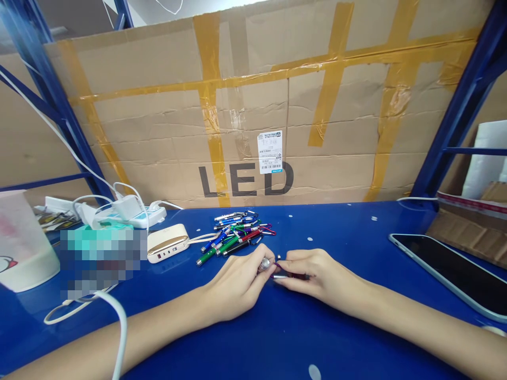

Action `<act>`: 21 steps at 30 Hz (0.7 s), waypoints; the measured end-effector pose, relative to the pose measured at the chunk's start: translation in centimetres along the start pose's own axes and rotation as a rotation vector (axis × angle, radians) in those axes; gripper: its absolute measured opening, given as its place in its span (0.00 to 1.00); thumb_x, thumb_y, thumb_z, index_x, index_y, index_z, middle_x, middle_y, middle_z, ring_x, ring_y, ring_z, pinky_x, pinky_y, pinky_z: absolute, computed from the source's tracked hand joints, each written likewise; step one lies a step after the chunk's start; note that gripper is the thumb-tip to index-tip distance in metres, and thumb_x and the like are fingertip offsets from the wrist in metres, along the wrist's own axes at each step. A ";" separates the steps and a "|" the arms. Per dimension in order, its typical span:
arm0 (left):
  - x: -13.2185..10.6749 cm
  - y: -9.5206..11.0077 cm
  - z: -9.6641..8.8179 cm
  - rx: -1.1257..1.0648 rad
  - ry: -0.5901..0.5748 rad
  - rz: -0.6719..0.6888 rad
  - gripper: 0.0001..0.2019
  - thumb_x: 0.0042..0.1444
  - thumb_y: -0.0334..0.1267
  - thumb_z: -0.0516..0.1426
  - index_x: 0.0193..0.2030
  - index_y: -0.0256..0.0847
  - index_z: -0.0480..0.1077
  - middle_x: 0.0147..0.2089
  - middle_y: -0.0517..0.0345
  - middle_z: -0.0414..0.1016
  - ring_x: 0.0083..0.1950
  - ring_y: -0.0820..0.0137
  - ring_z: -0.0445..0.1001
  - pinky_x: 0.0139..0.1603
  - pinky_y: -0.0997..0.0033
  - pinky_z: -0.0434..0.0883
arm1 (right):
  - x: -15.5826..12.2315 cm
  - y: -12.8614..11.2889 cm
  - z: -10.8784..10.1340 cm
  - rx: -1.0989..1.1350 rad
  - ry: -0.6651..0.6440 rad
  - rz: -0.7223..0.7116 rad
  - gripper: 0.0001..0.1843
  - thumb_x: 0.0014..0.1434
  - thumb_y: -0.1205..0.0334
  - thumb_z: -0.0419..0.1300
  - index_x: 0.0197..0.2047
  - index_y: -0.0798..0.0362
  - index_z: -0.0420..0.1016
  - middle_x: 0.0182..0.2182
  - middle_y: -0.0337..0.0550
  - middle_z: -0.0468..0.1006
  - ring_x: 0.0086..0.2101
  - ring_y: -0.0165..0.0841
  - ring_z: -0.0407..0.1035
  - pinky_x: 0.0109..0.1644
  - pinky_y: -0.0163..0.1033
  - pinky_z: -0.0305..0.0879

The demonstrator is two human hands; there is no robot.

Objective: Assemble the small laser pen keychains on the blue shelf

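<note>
My left hand (243, 282) is closed, thumb and forefinger pinching a small tube with a clear or silvery end (264, 263). Opposite it, my right hand (317, 274) is closed around a dark red keychain flashlight (298, 275), mostly hidden by the fingers. A thin purplish clip (276, 265) shows between the fingertips of both hands, which nearly meet. Just beyond my left hand lies a loose pile of keychain flashlights (228, 244) in green, blue, red, black and silver, several with small carabiners.
A white power bank (168, 243) with a strap lies left of the pile. Farther left are a power strip (152, 216), cables and a whitish tub (26, 248). A phone (455, 274) lies at the right. Taped cardboard (158, 137) stands behind the blue table (253, 348).
</note>
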State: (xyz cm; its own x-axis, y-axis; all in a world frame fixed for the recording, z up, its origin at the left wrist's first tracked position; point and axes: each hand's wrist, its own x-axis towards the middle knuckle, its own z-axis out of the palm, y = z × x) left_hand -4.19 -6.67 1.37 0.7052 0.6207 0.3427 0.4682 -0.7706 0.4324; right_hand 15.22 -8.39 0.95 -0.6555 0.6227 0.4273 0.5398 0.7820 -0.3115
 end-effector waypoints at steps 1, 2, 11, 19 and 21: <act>0.0 0.0 0.0 -0.001 0.005 -0.002 0.06 0.62 0.37 0.43 0.36 0.42 0.56 0.32 0.61 0.66 0.28 0.74 0.62 0.31 0.73 0.61 | 0.0 0.0 0.0 0.004 0.001 0.001 0.21 0.64 0.54 0.48 0.31 0.57 0.74 0.23 0.40 0.65 0.24 0.27 0.61 0.27 0.32 0.57; -0.1 -0.1 0.0 0.001 0.012 -0.001 0.05 0.62 0.37 0.42 0.36 0.43 0.56 0.31 0.61 0.66 0.28 0.74 0.62 0.31 0.73 0.61 | 0.0 0.0 -0.1 0.008 0.003 0.003 0.20 0.64 0.54 0.48 0.31 0.57 0.74 0.23 0.40 0.65 0.24 0.27 0.61 0.27 0.32 0.57; -0.2 -0.2 0.0 0.025 0.047 -0.021 0.05 0.62 0.37 0.42 0.37 0.43 0.56 0.32 0.61 0.66 0.29 0.73 0.63 0.32 0.73 0.61 | 0.2 -0.5 -0.2 0.045 0.051 0.041 0.21 0.64 0.54 0.48 0.28 0.57 0.73 0.21 0.37 0.62 0.22 0.26 0.59 0.25 0.31 0.56; -0.1 -0.4 0.1 0.020 0.081 -0.039 0.06 0.63 0.38 0.41 0.36 0.44 0.54 0.29 0.63 0.61 0.27 0.74 0.60 0.30 0.74 0.60 | 0.2 -0.3 -0.1 0.023 0.004 0.062 0.16 0.64 0.57 0.48 0.35 0.57 0.72 0.24 0.38 0.64 0.25 0.27 0.60 0.29 0.32 0.57; -0.1 -0.4 0.1 0.000 0.066 -0.022 0.05 0.63 0.38 0.41 0.36 0.44 0.54 0.29 0.63 0.61 0.27 0.74 0.59 0.30 0.74 0.60 | 0.2 -0.3 -0.1 0.030 -0.011 0.044 0.16 0.64 0.58 0.48 0.33 0.58 0.72 0.24 0.38 0.63 0.24 0.27 0.60 0.28 0.32 0.57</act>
State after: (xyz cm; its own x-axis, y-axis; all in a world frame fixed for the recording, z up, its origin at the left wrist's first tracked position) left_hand -4.40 -6.41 1.05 0.6578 0.6459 0.3875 0.4835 -0.7566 0.4403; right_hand 15.02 -8.51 1.20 -0.6374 0.6565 0.4034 0.5522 0.7543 -0.3550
